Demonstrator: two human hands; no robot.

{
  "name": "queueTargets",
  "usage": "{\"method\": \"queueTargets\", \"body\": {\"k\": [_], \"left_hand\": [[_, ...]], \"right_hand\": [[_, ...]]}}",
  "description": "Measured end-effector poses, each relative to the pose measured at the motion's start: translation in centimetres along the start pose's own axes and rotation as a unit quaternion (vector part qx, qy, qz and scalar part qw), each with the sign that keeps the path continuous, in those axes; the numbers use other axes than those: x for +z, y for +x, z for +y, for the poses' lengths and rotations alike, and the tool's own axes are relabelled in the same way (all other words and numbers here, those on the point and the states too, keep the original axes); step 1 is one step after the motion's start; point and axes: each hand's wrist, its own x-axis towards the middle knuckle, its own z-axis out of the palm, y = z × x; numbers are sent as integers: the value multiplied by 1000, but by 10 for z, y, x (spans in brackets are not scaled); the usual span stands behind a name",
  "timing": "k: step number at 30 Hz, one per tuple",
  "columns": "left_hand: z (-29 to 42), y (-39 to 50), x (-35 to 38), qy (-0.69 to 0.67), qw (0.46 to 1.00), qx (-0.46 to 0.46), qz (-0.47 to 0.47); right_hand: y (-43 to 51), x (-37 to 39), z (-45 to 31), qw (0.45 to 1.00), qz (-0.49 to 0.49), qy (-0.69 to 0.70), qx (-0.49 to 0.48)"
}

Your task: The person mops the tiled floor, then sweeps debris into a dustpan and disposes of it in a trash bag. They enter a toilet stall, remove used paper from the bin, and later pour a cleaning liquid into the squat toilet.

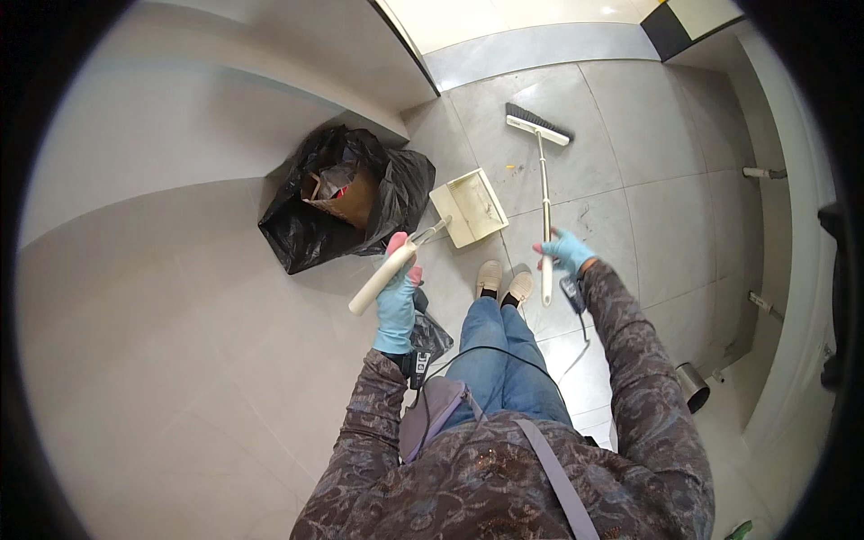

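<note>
My left hand (397, 290), in a blue and pink glove, grips the thick white handle of a dustpan (464, 214). The cream pan lies just ahead of my feet, with a little dust and hair in it. My gloved right hand (568, 251) is closed around the pole of a broom (544, 182), near its white grip. The broom's white head with dark bristles rests on the floor farther ahead. Between broom and dustpan lie an orange scrap (510, 167) and some fine debris. Dark hair-like debris (585, 214) lies right of the pole.
A black garbage bag (412, 177) stands agape against the left wall, with a brown paper bag (358, 202) inside. At the right, pipe stubs (763, 173) stick out under a white ledge. A metal cylinder (692, 387) is near my right elbow. A raised sill (540, 50) crosses the far floor.
</note>
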Motion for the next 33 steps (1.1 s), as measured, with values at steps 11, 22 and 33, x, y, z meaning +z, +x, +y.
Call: {"method": "queueTargets", "body": {"k": [11,22,33], "left_hand": [[-20,22,-4,90,996,21,10],[-18,-7,-10,228,963,109,95],[-52,-41,10,151,976,99,120]], "right_hand": [[-62,23,110,983,9,173,66],[-55,-34,67,951,241,-165,-102],[-195,-66,215,979,49,-186,72]]}}
